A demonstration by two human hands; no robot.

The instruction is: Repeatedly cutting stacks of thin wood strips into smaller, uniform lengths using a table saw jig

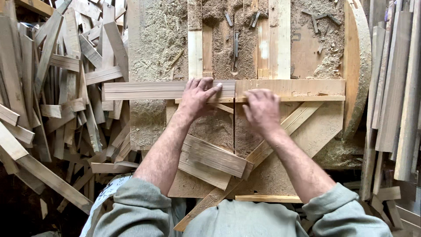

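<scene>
Sawdust-covered workbench (153,39), scrap-wood heaps (57,96)

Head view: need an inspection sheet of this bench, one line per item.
Surface: round wooden bench, thick with sawdust.
Job's things: grey wooden slat lying crosswise, butted against a paler board.
Clutter: loose slats near the front edge; small metal pieces in the sawdust.
Grippers: left hand flat on the slat; right hand on the paler board's edge; whether it grips cannot be told.
Cables: nothing seen.
Surroundings: scrap heap left, stacked strips right.
</scene>
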